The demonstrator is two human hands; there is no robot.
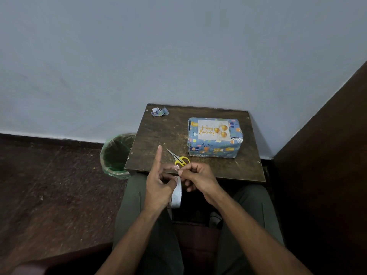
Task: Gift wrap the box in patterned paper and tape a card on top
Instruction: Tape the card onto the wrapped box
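Blue wall backs a small brown table (158, 135); the wrapped box (213, 149) sits far right, card (214, 129) on top. Left hand (158, 187) grips the tape roll (176, 195); right hand (196, 175) pinches its loose end, which may fold and stick to itself.

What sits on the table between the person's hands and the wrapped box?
Head view: yellow-handled scissors lie between the hands and the wrapped box; otherwise bare table.

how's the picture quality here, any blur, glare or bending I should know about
Head view: dim, flat light with no glare; wide-angle bending curves the wall base; the box and card read sharply; the tape between left hand and right hand looks soft.
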